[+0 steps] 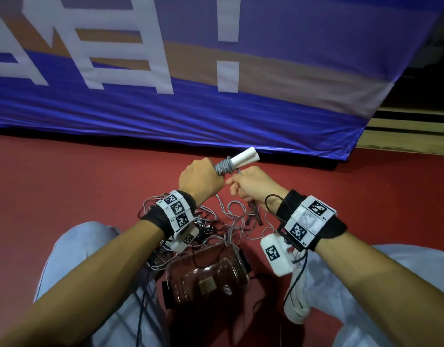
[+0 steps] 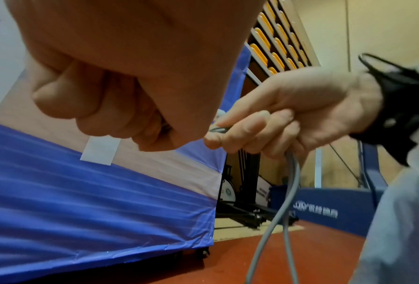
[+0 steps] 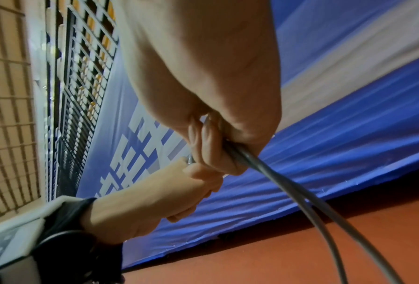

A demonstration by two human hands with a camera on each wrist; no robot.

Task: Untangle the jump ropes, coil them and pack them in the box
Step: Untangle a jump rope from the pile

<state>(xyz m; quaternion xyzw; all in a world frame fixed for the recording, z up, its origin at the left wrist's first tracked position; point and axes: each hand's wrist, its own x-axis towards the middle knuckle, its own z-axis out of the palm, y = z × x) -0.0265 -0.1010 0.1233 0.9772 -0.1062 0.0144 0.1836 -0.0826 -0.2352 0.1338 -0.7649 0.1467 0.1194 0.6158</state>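
**Grey rope wound on white handles, tangle waiting below**

The left hand [image 1: 199, 180] is fisted around white handles [image 1: 243, 157] that point toward 1 o'clock, with grey rope [image 1: 224, 167] coiled tightly around them. Touching it at 3 o'clock, the right hand [image 1: 253, 186] pinches the same rope between thumb and curled fingers.

Only the wrist views show two grey strands [image 2: 286, 203] hanging from the right fist to the red floor [image 1: 78, 176]. Only the head view shows the tangled ropes [image 1: 215, 221] at 6 o'clock of the hands, draped onto a clear plastic box [image 1: 208, 274]; its contents cannot be made out.

The blue banner [image 1: 165, 108] bears large white characters and "!".
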